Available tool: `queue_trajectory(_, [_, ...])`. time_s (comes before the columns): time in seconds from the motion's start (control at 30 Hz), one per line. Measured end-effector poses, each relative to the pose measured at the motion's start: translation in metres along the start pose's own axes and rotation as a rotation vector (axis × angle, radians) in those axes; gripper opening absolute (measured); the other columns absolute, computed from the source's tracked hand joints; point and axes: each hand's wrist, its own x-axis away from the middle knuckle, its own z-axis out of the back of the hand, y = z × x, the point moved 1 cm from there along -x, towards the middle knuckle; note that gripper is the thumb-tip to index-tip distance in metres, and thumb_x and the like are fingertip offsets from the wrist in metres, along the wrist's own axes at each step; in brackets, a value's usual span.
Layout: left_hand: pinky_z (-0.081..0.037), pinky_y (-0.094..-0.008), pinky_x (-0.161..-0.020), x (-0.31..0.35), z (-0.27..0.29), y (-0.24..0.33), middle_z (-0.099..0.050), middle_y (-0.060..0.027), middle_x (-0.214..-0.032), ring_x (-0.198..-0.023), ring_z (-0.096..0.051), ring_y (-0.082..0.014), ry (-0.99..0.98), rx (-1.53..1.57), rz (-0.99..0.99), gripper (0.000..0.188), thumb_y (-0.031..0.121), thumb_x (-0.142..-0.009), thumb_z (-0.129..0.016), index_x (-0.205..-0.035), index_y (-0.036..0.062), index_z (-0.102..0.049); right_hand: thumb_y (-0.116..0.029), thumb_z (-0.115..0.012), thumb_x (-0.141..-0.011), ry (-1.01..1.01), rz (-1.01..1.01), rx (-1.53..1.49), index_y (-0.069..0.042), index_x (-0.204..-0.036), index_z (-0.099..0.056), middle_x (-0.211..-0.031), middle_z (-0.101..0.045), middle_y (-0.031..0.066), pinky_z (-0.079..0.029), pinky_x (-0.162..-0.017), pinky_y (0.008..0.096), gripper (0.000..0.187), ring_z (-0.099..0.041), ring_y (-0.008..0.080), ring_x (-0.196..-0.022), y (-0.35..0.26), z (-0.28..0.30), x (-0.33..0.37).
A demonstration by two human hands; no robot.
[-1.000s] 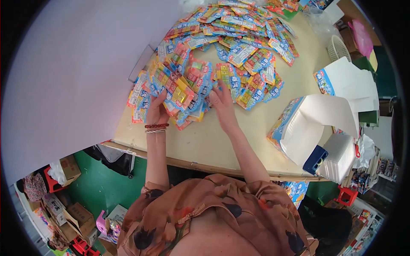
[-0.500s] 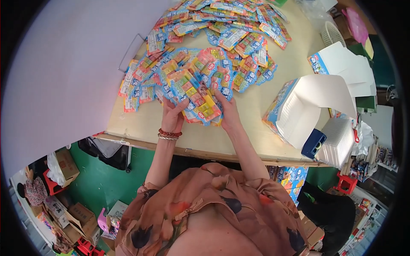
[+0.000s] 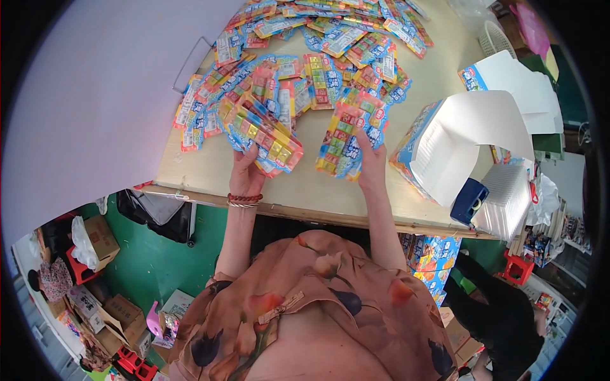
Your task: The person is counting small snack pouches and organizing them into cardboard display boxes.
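Observation:
Colourful blister packs lie in a wide heap (image 3: 343,38) across the far part of the table. With thumb on top, my left hand (image 3: 246,174) grips a fanned stack of blister packs (image 3: 264,136), red, yellow and blue with rows of small cubes. My right hand (image 3: 371,162) pinches another bunch of blister packs (image 3: 348,134), tilted upright, its thumb across the front. A gap of bare tabletop separates the two bunches. The fingers beneath both bunches are hidden.
An open printed display box (image 3: 445,152) with a white inside stands on the right. Beside it are a dark blue tape dispenser (image 3: 469,202), a stack of clear plastic trays (image 3: 505,197) and a white basket (image 3: 495,43). A wire handle (image 3: 190,63) sticks out at left.
Both hands held one joined bunch before; now they are apart, each with its own packs. The right hand has moved right, the left slightly left.

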Motion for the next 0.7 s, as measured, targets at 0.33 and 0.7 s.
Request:
queue_trajectory(0.33, [-0.048, -0.0364, -0.096, 0.011, -0.011, -0.028, -0.049, -0.0093, -0.130, -0.118, -0.053, -0.0224, 0.025, -0.289, 0.069, 0.070, -0.012, -0.079, -0.064, -0.138, 0.0085, -0.030, -0.020, -0.063, -0.090, 0.085, -0.001, -0.042, -0.004, -0.114, -0.059, -0.102, -0.066, 0.0026, -0.052, -0.076, 0.0268, 0.029, -0.064, 0.0111, -0.088, 0.016, -0.010, -0.028])
queue_trajectory(0.7, [-0.050, -0.0370, -0.094, 0.005, -0.017, -0.034, -0.051, -0.0072, -0.131, -0.117, -0.054, -0.0212, -0.021, -0.298, 0.255, 0.067, -0.005, -0.084, -0.063, -0.139, 0.0114, -0.030, -0.023, -0.070, -0.085, -0.158, -0.104, 0.350, -0.004, -0.111, -0.061, -0.100, -0.066, 0.0027, -0.047, -0.079, 0.0279, 0.034, -0.061, 0.0113, -0.088, -0.021, -0.003, -0.043])
